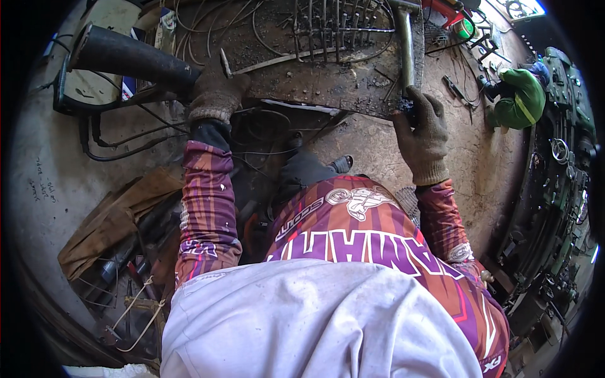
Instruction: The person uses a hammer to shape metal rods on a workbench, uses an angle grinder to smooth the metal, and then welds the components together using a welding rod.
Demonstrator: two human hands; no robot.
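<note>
My left hand (217, 94), in a grey-brown work glove, is closed at the left edge of a dirty steel work table (359, 85). A pale, pointed metal piece (225, 63) sticks up beside its fingers; what the fist holds is hidden. A thick dark pipe (135, 58) reaches that glove from the left. My right hand (423, 135), gloved alike, is closed at the near end of a metal bar (406, 53) with a crosspiece at its far end, like a hammer. Between both hands lies a grate of metal rods (324, 30), with a light metal strip (271, 63) running toward my left hand.
Loose wire (217, 28) and dark crumbs lie on the table. Cables (135, 140) hang at the left, above a brown cloth (120, 217) and scrap metal. A person in green (523, 97) crouches at the right beside heavy machinery (554, 208). Tools (459, 91) lie on the floor.
</note>
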